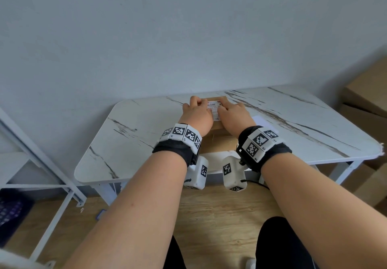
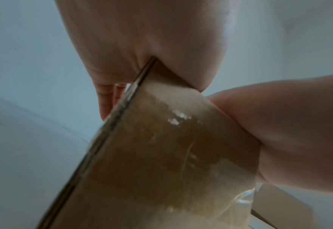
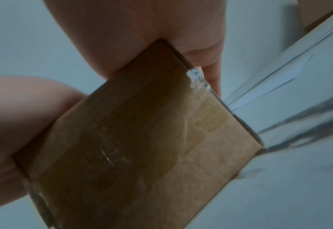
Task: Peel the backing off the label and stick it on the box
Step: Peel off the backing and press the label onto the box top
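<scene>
A brown cardboard box sealed with clear tape stands on the marble table. On its top lies the white printed label. My left hand rests on the label's left edge and my right hand on its right edge, both pressing down with the palms on the box top. The left wrist view shows the taped box side with my left palm on its top edge and fingers hanging past it. Seen from the right wrist, my right palm sits on the box.
A white sheet lies on the table just right of the box. Large cardboard boxes are stacked at the right against the wall. A white metal rack stands to the left. The table's near edge is close to my wrists.
</scene>
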Action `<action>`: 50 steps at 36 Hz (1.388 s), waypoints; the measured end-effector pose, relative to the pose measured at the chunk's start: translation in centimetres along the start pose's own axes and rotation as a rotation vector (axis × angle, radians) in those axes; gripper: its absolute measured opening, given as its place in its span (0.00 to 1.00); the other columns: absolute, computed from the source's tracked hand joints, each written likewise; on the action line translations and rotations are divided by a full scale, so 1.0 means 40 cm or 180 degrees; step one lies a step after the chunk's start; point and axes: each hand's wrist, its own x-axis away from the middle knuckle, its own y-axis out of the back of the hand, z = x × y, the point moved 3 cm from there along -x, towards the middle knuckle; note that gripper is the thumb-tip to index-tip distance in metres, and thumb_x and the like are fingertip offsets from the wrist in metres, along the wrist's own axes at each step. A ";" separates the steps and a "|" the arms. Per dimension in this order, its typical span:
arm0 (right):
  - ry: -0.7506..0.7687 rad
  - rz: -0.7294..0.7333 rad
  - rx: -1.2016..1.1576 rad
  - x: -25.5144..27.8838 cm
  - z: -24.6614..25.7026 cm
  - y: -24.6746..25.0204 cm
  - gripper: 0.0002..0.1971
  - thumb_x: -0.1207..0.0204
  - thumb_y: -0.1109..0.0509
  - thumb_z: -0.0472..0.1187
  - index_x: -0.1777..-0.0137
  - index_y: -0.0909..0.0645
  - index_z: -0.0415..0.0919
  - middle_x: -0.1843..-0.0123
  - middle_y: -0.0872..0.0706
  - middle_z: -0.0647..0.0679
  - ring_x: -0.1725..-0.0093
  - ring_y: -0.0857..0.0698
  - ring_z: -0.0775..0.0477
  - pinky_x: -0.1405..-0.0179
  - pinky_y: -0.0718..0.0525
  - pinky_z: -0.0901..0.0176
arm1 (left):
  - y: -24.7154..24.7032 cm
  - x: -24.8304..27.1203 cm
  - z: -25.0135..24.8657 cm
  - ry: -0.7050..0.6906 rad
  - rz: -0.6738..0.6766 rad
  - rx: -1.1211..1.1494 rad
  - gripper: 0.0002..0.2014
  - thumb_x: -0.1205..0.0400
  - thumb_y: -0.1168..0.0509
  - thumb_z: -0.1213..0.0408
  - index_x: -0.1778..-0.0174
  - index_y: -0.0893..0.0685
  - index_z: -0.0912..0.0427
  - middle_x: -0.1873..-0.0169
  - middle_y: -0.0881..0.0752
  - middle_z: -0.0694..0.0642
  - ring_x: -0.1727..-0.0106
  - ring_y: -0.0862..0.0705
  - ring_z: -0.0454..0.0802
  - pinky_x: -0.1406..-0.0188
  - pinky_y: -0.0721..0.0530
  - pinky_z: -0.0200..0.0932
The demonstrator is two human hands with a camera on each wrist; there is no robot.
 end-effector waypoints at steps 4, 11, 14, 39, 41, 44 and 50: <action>0.0129 -0.0154 0.0032 0.011 -0.008 0.012 0.26 0.22 0.49 0.49 0.25 0.28 0.62 0.27 0.28 0.39 0.37 0.19 0.36 0.37 0.19 0.43 | 0.001 -0.004 0.002 0.0012 0.0010 0.0010 0.23 0.12 0.53 0.58 0.19 0.37 0.57 0.24 0.39 0.55 0.25 0.37 0.57 0.27 0.28 0.50; 0.0327 -0.0474 -0.0545 0.035 -0.027 0.025 0.17 0.23 0.37 0.40 0.39 0.12 0.49 0.43 0.10 0.45 0.65 0.20 0.53 0.74 0.30 0.69 | 0.008 0.007 0.004 -0.0005 -0.0172 0.0127 0.22 0.12 0.51 0.57 0.22 0.32 0.56 0.25 0.35 0.55 0.25 0.35 0.58 0.27 0.28 0.52; 0.0329 -0.0514 -0.0730 0.050 -0.033 0.029 0.16 0.22 0.35 0.41 0.39 0.12 0.48 0.45 0.09 0.50 0.60 0.18 0.54 0.67 0.24 0.72 | 0.022 0.022 0.002 0.0033 -0.0624 0.0175 0.18 0.14 0.46 0.57 0.30 0.22 0.58 0.31 0.27 0.57 0.30 0.28 0.59 0.34 0.23 0.52; 0.0112 -0.0318 -0.1091 0.050 -0.038 0.012 0.19 0.20 0.39 0.38 0.32 0.16 0.50 0.49 0.13 0.50 0.68 0.23 0.58 0.73 0.29 0.68 | 0.021 0.088 0.014 0.0232 -0.0697 0.1105 0.19 0.12 0.50 0.69 0.31 0.20 0.61 0.28 0.30 0.59 0.33 0.22 0.56 0.44 0.33 0.33; 0.0162 -0.0335 -0.1025 0.046 -0.037 0.014 0.19 0.20 0.39 0.39 0.32 0.17 0.50 0.45 0.12 0.50 0.64 0.20 0.56 0.70 0.25 0.68 | 0.021 0.086 0.019 0.0238 -0.0673 0.1190 0.18 0.13 0.49 0.67 0.30 0.21 0.60 0.28 0.29 0.59 0.32 0.22 0.55 0.39 0.30 0.36; 0.0207 -0.0330 -0.0941 0.032 -0.032 0.016 0.19 0.19 0.39 0.40 0.31 0.17 0.50 0.47 0.13 0.52 0.62 0.20 0.53 0.67 0.24 0.68 | 0.016 0.081 0.021 0.0134 -0.0550 0.1158 0.18 0.12 0.46 0.62 0.28 0.21 0.57 0.27 0.30 0.59 0.31 0.22 0.55 0.32 0.29 0.40; 0.0185 -0.0242 -0.0725 -0.009 -0.021 0.011 0.20 0.18 0.41 0.40 0.30 0.19 0.52 0.55 0.15 0.50 0.64 0.21 0.49 0.74 0.27 0.66 | 0.012 0.053 0.020 0.0036 -0.0321 0.0734 0.20 0.11 0.49 0.59 0.24 0.26 0.58 0.22 0.36 0.59 0.29 0.24 0.57 0.28 0.29 0.44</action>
